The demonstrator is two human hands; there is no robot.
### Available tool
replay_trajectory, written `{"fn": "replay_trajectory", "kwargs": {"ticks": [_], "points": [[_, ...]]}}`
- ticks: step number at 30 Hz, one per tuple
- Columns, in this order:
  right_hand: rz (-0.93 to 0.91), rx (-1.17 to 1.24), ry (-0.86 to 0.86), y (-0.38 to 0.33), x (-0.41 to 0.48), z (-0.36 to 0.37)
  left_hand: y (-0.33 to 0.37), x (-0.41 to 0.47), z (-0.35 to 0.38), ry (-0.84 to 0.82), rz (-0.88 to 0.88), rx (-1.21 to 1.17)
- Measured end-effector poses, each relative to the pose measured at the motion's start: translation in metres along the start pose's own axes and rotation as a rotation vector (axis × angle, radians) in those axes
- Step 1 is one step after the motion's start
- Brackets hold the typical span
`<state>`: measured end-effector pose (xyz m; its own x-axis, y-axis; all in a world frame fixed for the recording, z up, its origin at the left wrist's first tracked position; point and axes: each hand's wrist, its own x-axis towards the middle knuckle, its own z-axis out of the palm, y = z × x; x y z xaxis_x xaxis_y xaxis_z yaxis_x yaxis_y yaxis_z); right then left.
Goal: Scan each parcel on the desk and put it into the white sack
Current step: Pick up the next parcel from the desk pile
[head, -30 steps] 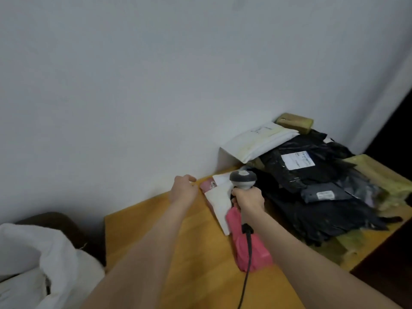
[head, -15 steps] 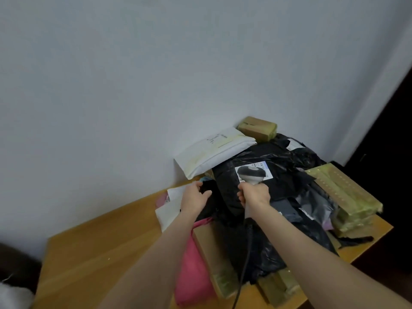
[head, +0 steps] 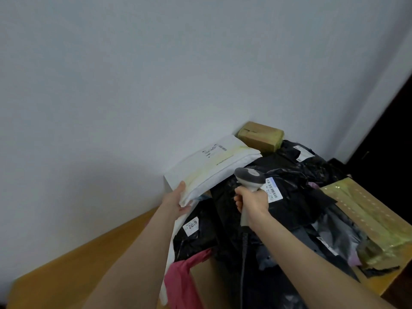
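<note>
Desk (head: 78,270) by wall (head: 111,85): left hand (head: 175,199) fingers pinch white parcel (head: 214,168) corner; right hand (head: 253,200) fingers grip scanner (head: 249,177).

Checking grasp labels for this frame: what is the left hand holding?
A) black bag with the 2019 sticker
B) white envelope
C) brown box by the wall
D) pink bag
B: the left hand pinches the near corner of the white envelope, thumb on top and fingers underneath, while the right hand grips the scanner.
</note>
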<state>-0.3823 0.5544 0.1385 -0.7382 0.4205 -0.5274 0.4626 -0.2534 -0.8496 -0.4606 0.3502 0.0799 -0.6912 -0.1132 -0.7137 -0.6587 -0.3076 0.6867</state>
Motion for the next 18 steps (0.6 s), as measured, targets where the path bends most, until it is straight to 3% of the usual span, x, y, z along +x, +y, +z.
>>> {"fn": "replay_trajectory", "kwargs": {"ticks": [5, 8, 18], "points": [[0.002, -0.01, 0.007, 0.006, 0.006, 0.011, 0.003, 0.012, 0.01, 0.063, -0.027, -0.126], [-0.017, -0.004, -0.02, 0.003, 0.003, 0.019, 0.008, 0.018, 0.003, 0.083, 0.021, -0.077], [-0.106, 0.082, -0.125, -0.007, -0.047, 0.016, 0.013, -0.087, -0.096, 0.089, 0.424, 0.067]]}}
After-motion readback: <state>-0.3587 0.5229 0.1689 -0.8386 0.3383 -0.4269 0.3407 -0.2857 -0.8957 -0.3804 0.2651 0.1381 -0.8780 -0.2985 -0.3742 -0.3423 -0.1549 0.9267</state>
